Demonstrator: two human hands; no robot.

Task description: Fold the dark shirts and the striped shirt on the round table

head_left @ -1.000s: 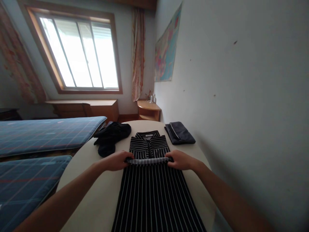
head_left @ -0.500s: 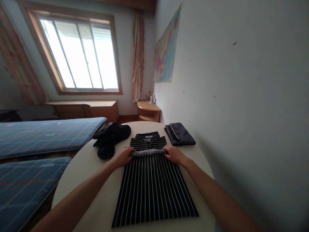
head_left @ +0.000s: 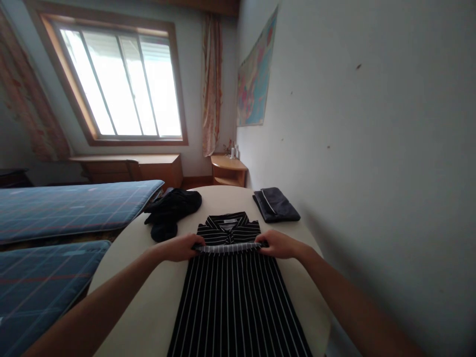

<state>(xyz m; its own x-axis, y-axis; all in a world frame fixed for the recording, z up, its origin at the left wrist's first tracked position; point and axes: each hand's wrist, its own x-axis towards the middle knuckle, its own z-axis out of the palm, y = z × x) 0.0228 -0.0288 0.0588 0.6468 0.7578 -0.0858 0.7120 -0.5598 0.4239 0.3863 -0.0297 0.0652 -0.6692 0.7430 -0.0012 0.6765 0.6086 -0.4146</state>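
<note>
A black shirt with white stripes point(head_left: 238, 302) lies on a round pale table point(head_left: 134, 302), its collar at the far end and its long body towards me. Just below the collar a band of the cloth is turned over, showing a greyer underside. My left hand point(head_left: 183, 247) pinches the left end of this band, fingers closed. On the right end, my right hand point(head_left: 278, 244) grips the fabric the same way. Part of the fingertips is hidden in the cloth.
Rumpled dark clothing point(head_left: 174, 206) lies at the table's back left. A folded dark garment point(head_left: 280, 206) rests at the back right. Plaid-covered beds point(head_left: 74, 208) stand to the left; a white wall point(head_left: 372, 188) runs close along the right.
Both hands have drawn nearer to me with the shirt. Its collar sits lower in view, and its near hem has passed out of the bottom of the picture.
</note>
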